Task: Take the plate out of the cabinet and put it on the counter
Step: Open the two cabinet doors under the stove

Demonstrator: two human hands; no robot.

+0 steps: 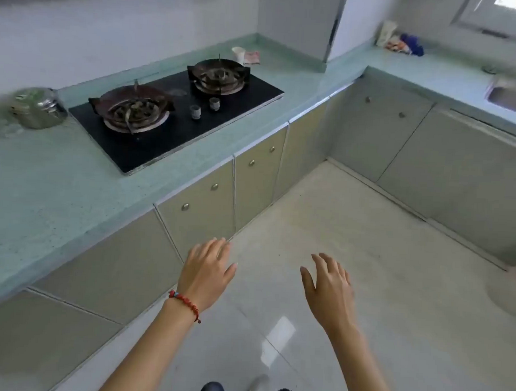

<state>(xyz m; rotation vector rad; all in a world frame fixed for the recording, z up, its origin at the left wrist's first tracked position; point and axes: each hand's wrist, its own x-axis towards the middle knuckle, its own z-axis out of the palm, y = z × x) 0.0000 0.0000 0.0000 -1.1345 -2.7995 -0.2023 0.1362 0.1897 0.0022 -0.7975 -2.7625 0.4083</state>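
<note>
No plate is in view. A pale green counter (44,192) runs along the left, with beige cabinet doors (203,210) beneath it, all closed, each with a small round knob. My left hand (206,270), with a red bead bracelet at the wrist, hovers palm down in front of the lower cabinet doors, fingers apart, holding nothing. To its right, over the floor, my right hand (329,284) is also empty with spread fingers.
A black two-burner gas stove (177,109) sits in the counter, with a steel pot (39,107) to its left and a white cup (238,55) behind. A sink (512,94) is at the far right. The tiled floor (366,259) lies ahead.
</note>
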